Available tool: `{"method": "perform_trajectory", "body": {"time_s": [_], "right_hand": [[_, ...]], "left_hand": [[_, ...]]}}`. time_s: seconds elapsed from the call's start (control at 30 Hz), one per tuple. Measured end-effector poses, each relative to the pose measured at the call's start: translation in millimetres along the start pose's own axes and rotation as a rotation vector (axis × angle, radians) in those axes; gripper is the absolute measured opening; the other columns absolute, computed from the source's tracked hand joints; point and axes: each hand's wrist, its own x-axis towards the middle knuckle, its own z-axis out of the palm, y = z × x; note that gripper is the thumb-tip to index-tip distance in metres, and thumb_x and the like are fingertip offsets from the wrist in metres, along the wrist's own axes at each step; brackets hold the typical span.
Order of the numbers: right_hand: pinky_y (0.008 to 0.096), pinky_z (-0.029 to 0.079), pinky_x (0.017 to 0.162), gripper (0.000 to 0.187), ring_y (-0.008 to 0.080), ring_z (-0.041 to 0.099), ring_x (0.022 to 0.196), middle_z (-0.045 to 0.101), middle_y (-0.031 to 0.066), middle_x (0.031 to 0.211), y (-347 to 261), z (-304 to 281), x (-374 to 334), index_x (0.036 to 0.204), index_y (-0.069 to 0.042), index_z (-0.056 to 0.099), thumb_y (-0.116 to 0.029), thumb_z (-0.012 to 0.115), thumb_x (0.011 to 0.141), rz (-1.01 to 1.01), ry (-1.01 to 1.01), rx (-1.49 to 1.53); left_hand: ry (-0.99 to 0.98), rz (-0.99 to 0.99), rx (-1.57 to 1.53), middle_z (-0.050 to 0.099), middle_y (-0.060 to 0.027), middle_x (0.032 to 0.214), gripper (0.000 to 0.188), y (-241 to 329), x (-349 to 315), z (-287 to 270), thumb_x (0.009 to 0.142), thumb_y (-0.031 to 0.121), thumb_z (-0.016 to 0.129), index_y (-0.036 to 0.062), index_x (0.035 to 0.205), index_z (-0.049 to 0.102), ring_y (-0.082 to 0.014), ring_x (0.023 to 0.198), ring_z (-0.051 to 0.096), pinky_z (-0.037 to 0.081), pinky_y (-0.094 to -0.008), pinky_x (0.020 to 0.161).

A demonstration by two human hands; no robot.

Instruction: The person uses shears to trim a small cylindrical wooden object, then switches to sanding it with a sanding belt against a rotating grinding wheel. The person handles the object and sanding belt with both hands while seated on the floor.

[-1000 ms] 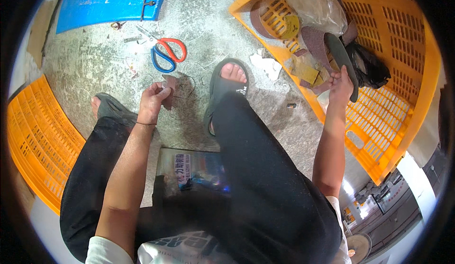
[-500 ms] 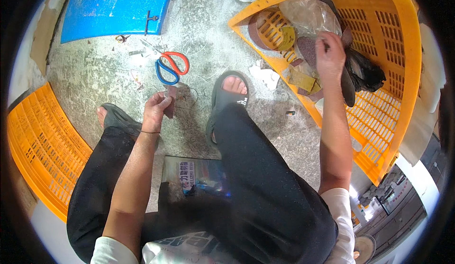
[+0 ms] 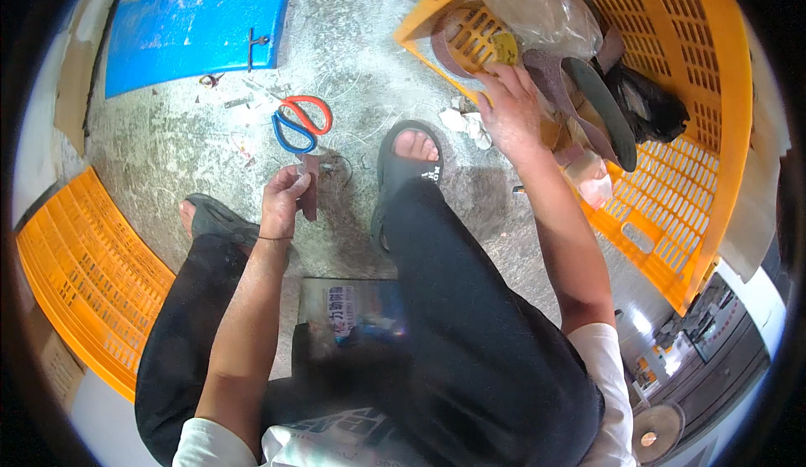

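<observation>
My left hand (image 3: 283, 201) is closed, pinching a narrow reddish-brown strip (image 3: 310, 188) that looks like sandpaper, held above the floor. At the mouth of an orange slatted basket (image 3: 707, 186), my right hand (image 3: 512, 108) reaches in with its fingers stretched out and apart. They are beside a yellow piece (image 3: 505, 47) and a curled brown abrasive-looking band (image 3: 447, 52); whether they touch either is unclear. Deeper in the basket lie a dark curved band (image 3: 604, 114), clear plastic film (image 3: 554, 14) and a black bag (image 3: 646, 102).
Scissors (image 3: 306, 119) with one red and one blue handle lie on the grey floor, near a blue panel (image 3: 193, 35). White scraps (image 3: 466, 123) are by the basket's edge. Another orange basket (image 3: 88, 274) stands at the left. A clear package (image 3: 353, 307) lies between my legs.
My right hand has moved left and slightly down inside the basket, and its fingers have spread. A pinkish-white piece now shows near the basket's lower edge. My left hand still holds the strip.
</observation>
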Motion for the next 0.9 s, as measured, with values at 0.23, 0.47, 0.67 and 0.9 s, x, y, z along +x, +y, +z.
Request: {"method": "perform_trajectory", "body": {"time_s": [0.23, 0.47, 0.67, 0.9], "right_hand": [[0.045, 0.04, 0.101, 0.041, 0.0306, 0.054, 0.117, 0.063, 0.0142, 0.119, -18.6, 35.0, 35.3, 0.125, -0.005, 0.06, -0.009, 0.064, 0.085, -0.048, 0.101, 0.017], [0.0492, 0.038, 0.102, 0.05, 0.0327, 0.056, 0.119, 0.064, 0.0161, 0.122, -25.6, 30.8, 45.8, 0.142, -0.012, 0.049, -0.007, 0.047, 0.092, 0.15, -0.089, -0.001], [0.0486, 0.039, 0.102, 0.048, 0.0322, 0.056, 0.12, 0.065, 0.0126, 0.124, -17.8, 43.7, 37.2, 0.139, -0.014, 0.054, -0.01, 0.05, 0.092, 0.137, -0.048, 0.051], [0.0451, 0.042, 0.105, 0.037, 0.0352, 0.054, 0.122, 0.059, 0.0156, 0.129, 53.4, -30.0, 55.7, 0.127, -0.007, 0.06, -0.017, 0.063, 0.091, 0.154, 0.43, 0.025]], "left_hand": [[0.009, 0.018, 0.039, 0.06, -0.0065, 0.066, 0.009, 0.8, -4.1, 7.2, 0.096, 0.011, 0.06, 0.0027, 0.098, 0.062, -0.0175, 0.048, 0.054, 0.044, -0.0296, 0.041], [-0.044, -0.046, 0.085, 0.066, -0.0055, 0.078, 0.003, 10.6, -6.5, 8.5, 0.096, 0.008, 0.061, 0.0071, 0.099, 0.061, -0.0176, 0.06, 0.06, 0.051, -0.032, 0.047], [0.009, 0.013, 0.133, 0.063, -0.0045, 0.074, 0.007, 21.3, -12.7, 19.5, 0.096, 0.01, 0.061, 0.0045, 0.099, 0.063, -0.015, 0.057, 0.057, 0.046, -0.0284, 0.048], [0.015, 0.016, 0.166, 0.062, -0.0029, 0.071, 0.01, 30.4, -11.0, 13.4, 0.097, 0.013, 0.061, 0.0038, 0.095, 0.063, -0.0126, 0.054, 0.055, 0.043, -0.0265, 0.047]]}}
